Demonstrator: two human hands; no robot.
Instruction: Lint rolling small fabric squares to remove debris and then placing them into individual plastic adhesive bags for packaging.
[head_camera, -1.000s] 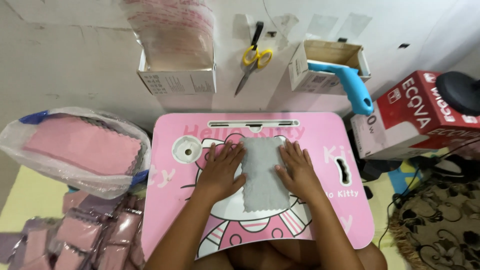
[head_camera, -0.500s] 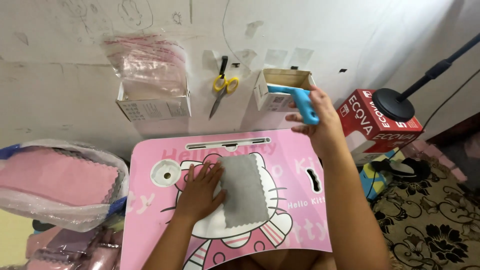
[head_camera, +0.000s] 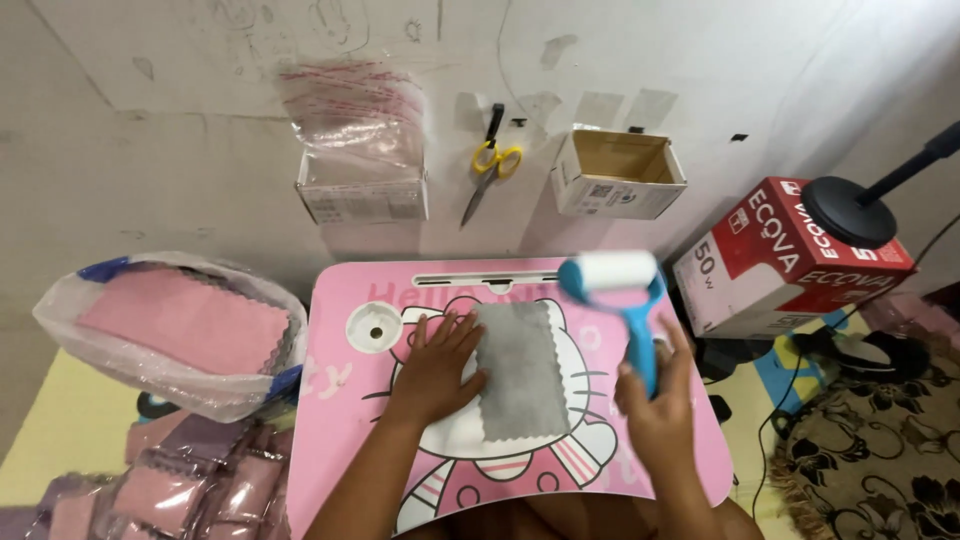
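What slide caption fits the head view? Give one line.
Left hand pins a grey cloth on a pink lap table; right hand holds a blue lint roller.

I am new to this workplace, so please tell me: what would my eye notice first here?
The bright pink lap table in the middle stands out, with a grey cloth lying flat on it under the left hand. The right hand holds a blue lint roller above the table's right side. Yellow-handled scissors hang on the wall behind.

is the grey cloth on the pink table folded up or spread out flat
Spread out flat. The grey cloth lies as one smooth rectangle on the pink table, its zigzag edges showing, with the left hand pressing on its left edge.
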